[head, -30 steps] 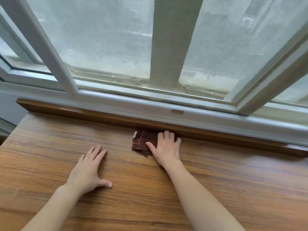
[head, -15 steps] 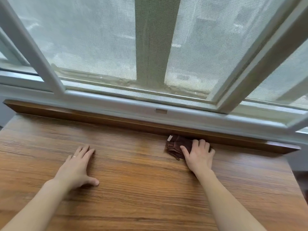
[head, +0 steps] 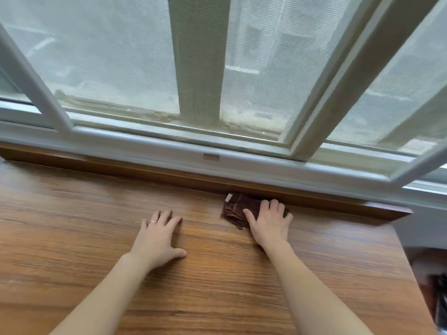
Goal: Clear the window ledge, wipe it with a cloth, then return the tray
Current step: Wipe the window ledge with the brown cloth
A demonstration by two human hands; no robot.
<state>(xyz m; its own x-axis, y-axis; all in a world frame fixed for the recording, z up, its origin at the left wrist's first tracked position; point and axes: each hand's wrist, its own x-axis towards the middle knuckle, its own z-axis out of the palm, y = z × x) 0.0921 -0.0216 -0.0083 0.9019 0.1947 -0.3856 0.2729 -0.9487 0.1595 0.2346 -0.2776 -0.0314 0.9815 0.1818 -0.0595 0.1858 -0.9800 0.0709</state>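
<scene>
A folded dark brown cloth (head: pixel 238 208) with a small white tag lies on the wooden window ledge (head: pixel 72 226), against the raised wooden strip at the back. My right hand (head: pixel 269 223) presses flat on the cloth's right part, fingers straight and pointing at the window. My left hand (head: pixel 158 238) rests flat on the bare wood to the left of the cloth, fingers spread, a ring on one finger. No tray is in view.
A white window frame (head: pixel 145 146) with mesh screens runs along the back of the ledge, with dirt in its track. The ledge ends at a corner on the right (head: pixel 396 228), with a drop and dark floor beyond it.
My right hand has slid the cloth rightward along the back strip toward the ledge's right end. My left hand has followed to the right, still flat on the wood.
</scene>
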